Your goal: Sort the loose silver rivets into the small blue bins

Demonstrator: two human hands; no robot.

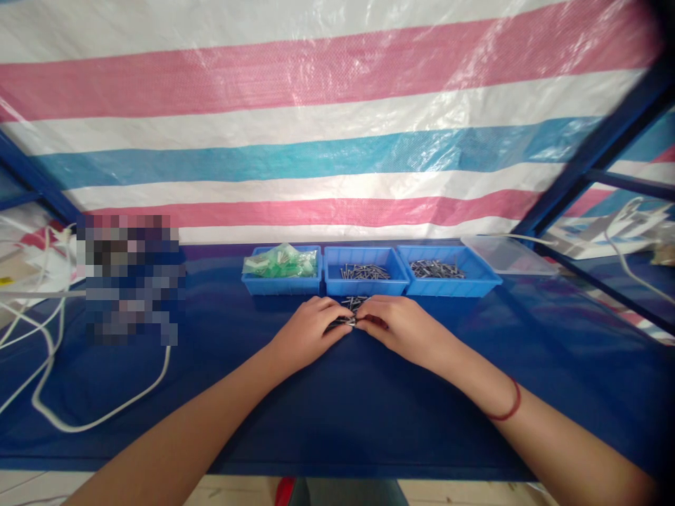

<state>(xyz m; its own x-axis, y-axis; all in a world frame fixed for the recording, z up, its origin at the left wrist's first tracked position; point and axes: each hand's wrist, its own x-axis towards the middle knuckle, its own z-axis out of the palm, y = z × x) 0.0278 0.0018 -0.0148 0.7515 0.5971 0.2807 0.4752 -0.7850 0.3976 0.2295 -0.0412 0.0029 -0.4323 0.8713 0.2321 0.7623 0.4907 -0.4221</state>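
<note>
A small heap of nails [354, 303] lay on the blue bench [348, 414], between the left hand [303, 330] and the right hand [406, 327], partly covered by their fingertips. Each hand had its thumb and fingers drawn close together at the heap; I couldn't tell whether either gripped a nail. The nails pointed in mixed directions, though those by the left thumb ran roughly from left to right. Just behind the heap stood the middle bin [363, 287], with more nails inside. Green bags [285, 263] filled the left bin [282, 286], and the right bin [453, 288] held nails too. A clear lid [509, 254] lay beyond it, while a white cable [105, 418] looped across the left side.
</note>
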